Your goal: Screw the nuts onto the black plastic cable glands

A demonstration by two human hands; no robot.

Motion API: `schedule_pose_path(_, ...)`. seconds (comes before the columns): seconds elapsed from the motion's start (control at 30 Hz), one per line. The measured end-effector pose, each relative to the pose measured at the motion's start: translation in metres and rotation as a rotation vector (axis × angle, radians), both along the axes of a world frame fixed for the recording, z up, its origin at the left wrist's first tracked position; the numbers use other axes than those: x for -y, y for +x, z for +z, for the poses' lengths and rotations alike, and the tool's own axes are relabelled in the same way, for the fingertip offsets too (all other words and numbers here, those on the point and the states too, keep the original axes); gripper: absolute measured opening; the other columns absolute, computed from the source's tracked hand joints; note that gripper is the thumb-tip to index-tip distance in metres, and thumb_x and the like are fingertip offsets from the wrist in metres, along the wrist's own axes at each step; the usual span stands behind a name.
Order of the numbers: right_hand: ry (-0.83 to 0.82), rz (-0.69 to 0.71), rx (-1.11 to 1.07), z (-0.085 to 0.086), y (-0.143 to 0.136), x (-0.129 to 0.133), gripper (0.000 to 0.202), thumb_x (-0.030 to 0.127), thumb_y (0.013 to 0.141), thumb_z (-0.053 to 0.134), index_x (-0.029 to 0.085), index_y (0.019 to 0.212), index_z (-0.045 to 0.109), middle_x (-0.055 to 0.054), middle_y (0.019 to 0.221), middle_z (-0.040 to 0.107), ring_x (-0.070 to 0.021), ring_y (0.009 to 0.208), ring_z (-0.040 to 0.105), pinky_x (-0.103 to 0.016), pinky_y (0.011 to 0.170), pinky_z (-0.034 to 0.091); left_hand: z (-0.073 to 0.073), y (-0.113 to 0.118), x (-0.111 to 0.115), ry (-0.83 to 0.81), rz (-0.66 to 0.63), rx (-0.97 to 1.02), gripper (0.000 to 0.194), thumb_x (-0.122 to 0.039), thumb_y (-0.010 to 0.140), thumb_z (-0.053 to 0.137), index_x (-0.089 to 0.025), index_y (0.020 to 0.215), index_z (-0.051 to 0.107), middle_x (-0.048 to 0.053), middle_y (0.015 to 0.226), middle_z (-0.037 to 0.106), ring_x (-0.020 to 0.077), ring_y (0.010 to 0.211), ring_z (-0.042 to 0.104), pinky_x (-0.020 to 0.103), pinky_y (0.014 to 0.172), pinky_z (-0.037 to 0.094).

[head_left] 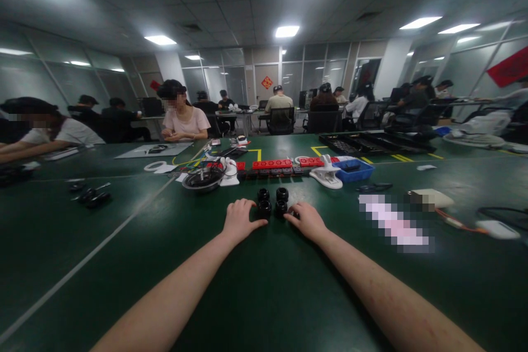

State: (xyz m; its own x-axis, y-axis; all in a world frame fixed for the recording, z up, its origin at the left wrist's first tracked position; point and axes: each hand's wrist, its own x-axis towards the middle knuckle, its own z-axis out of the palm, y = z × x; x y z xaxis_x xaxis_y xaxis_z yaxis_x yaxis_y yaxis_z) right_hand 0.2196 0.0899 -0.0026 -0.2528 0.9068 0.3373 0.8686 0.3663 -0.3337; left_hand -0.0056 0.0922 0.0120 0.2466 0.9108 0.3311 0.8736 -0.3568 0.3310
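Note:
Several small, glossy black round pieces stand close together on the green table in two short columns; they look like short cylinders, and their exact kind is unclear. My left hand (240, 216) rests at the left column, fingers curved and thumb stretched out in front of the near left piece (264, 209). On the other side, my right hand (307, 221) has thumb and fingers apart beside the near right piece (281, 208). Behind these stand the far left piece (263, 194) and the far right piece (282, 193). Whether the fingertips touch the pieces is hard to tell.
Beyond the pieces runs a row of red blocks (272, 164). A blue bin (355, 169), a white clamp-like stand (328, 174) and a round cable-filled dish (203, 179) flank it. Black trays (371, 143) lie farther right. Other people sit around the room.

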Motion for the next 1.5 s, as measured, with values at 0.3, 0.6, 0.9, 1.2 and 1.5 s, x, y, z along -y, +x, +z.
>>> schedule_pose_path(0.3, -0.014, 0.0, -0.13, 0.001, 0.003, 0.0, 0.032, 0.038, 0.086, 0.033, 0.018, 0.085, 0.057, -0.006, 0.081, 0.06, -0.0166, 0.077, 0.053, -0.025, 0.068, 0.035, -0.01, -0.025, -0.054, -0.065, -0.034, 0.402, 0.036, -0.029, 0.081, 0.04, -0.017, 0.114, 0.047, 0.007, 0.107, 0.055, 0.0173, 0.098, 0.05, 0.032, 0.085, 0.04)
schedule_pose_path(0.6, -0.036, -0.012, -0.239, -0.002, 0.006, -0.004, 0.033, 0.038, 0.086, 0.032, 0.018, 0.081, 0.057, -0.005, 0.079, 0.061, -0.0164, 0.075, 0.053, -0.025, 0.066, 0.036, 0.0, -0.003, -0.08, -0.125, -0.267, 0.446, 0.044, -0.027, 0.079, 0.045, -0.019, 0.122, 0.042, 0.005, 0.126, 0.045, 0.017, 0.111, 0.045, 0.03, 0.09, 0.039)
schedule_pose_path(0.9, -0.079, -0.05, -0.342, -0.004, 0.007, -0.007, 0.033, 0.04, 0.085, 0.031, 0.019, 0.087, 0.056, -0.004, 0.078, 0.061, -0.0162, 0.073, 0.054, -0.025, 0.065, 0.038, 0.01, 0.011, -0.081, -0.184, -0.393, 0.297, 0.032, -0.032, 0.074, 0.053, -0.023, 0.104, 0.059, 0.002, 0.112, 0.056, 0.0196, 0.106, 0.049, 0.033, 0.093, 0.036)
schedule_pose_path(1.2, -0.092, -0.044, -0.393, 0.0, 0.009, -0.004, 0.033, 0.041, 0.084, 0.03, 0.019, 0.084, 0.056, -0.003, 0.074, 0.06, -0.0165, 0.072, 0.055, -0.026, 0.065, 0.039, 0.005, -0.002, -0.086, -0.157, -0.291, 0.264, 0.034, -0.033, 0.074, 0.051, -0.022, 0.105, 0.058, 0.003, 0.112, 0.056, 0.0198, 0.105, 0.049, 0.032, 0.091, 0.037)
schedule_pose_path(1.5, -0.091, -0.036, -0.4, -0.002, 0.009, -0.004, 0.033, 0.041, 0.083, 0.031, 0.02, 0.08, 0.056, -0.002, 0.071, 0.059, -0.0156, 0.068, 0.054, -0.026, 0.064, 0.039, 0.004, -0.064, -0.072, -0.159, -0.155, 0.262, 0.041, -0.041, 0.072, 0.049, -0.02, 0.107, 0.057, 0.005, 0.11, 0.057, 0.0211, 0.096, 0.053, 0.033, 0.086, 0.04)
